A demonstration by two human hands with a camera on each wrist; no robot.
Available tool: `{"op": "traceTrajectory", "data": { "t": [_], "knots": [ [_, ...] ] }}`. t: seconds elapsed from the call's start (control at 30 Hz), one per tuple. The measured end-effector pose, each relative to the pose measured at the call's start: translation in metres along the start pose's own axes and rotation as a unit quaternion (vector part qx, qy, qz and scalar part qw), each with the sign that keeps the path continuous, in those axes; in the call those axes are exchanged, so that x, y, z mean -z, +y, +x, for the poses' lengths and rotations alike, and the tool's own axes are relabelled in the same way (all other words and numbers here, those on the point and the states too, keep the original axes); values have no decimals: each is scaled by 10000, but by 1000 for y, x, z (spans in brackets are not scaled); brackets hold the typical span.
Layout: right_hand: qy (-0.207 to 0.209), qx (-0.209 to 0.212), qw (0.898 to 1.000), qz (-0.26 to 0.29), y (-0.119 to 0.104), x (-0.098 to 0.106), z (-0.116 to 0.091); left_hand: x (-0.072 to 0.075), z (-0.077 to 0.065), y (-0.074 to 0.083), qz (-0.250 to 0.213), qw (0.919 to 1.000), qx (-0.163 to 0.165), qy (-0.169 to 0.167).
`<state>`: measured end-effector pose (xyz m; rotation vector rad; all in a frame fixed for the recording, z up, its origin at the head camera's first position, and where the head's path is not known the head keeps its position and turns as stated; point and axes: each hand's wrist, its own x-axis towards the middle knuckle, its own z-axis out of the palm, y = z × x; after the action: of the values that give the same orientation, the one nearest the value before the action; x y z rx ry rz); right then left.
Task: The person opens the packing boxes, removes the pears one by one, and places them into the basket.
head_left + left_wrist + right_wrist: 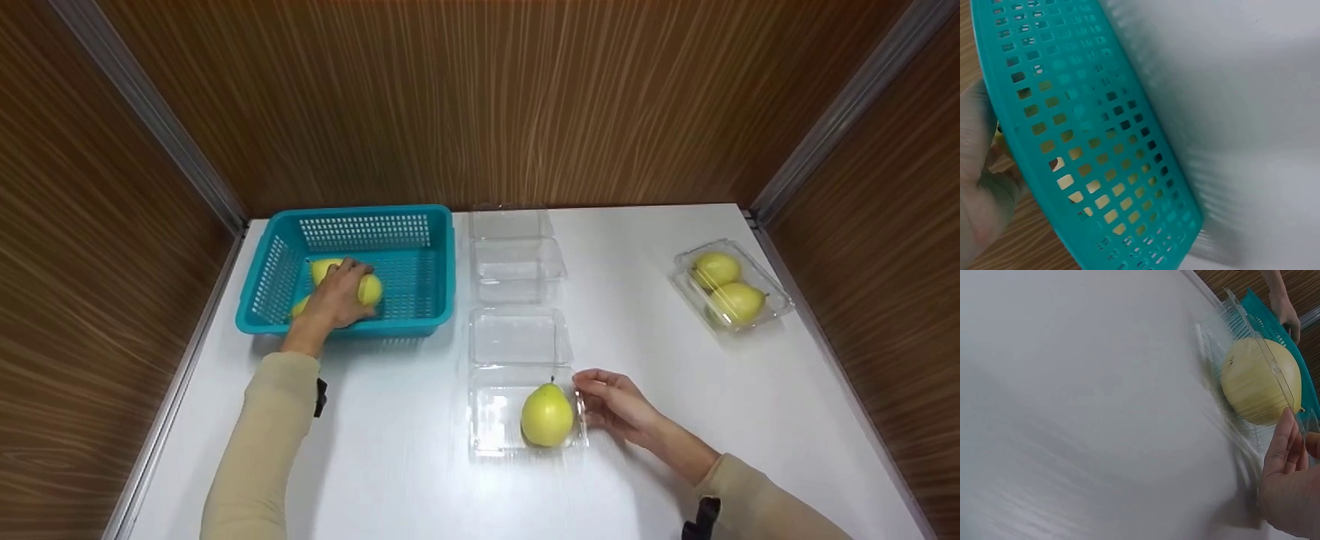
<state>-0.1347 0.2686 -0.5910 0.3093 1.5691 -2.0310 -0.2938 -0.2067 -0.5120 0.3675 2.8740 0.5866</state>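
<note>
In the head view, my left hand point(339, 296) reaches into the teal basket point(442, 300), its fingers curled round a yellow pear point(370, 289). Another pear point(324, 268) lies by the fingertips, and part of one more shows beside the wrist. Through the basket's holes the left wrist view gives only yellow patches, with the left hand point(982, 180) above the rim. My right hand point(619, 409) pinches the right rim of an open clear plastic clamshell container point(495, 442). A greenish-yellow pear point(547, 416) sits in its right half, stem pointing away; the right wrist view shows this pear point(1258, 379) through the wall.
Behind the front container lies another open clear clamshell point(517, 259). A closed clamshell point(776, 304) holding two pears stands at the far right. Wood-patterned panels point(495, 105) border the white table point(397, 465) at the back and sides.
</note>
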Motion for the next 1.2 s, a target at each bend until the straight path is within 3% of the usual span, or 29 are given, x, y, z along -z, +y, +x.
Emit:
{"op": "traceTrajectory", "data": {
  "t": [0.43, 0.87, 1.2],
  "knots": [
    [-107, 40, 9999, -97, 0, 1, 1, -5, 3, -10, -144, 9996, 217, -73],
    [-63, 7, 10000, 20, -1, 2, 0, 3, 3, -26, -181, 9975, 679, -104],
    [30, -15, 10000, -40, 1, 5, 0, 0, 6, -23, -255, 9968, 701, -280]
  ]
}}
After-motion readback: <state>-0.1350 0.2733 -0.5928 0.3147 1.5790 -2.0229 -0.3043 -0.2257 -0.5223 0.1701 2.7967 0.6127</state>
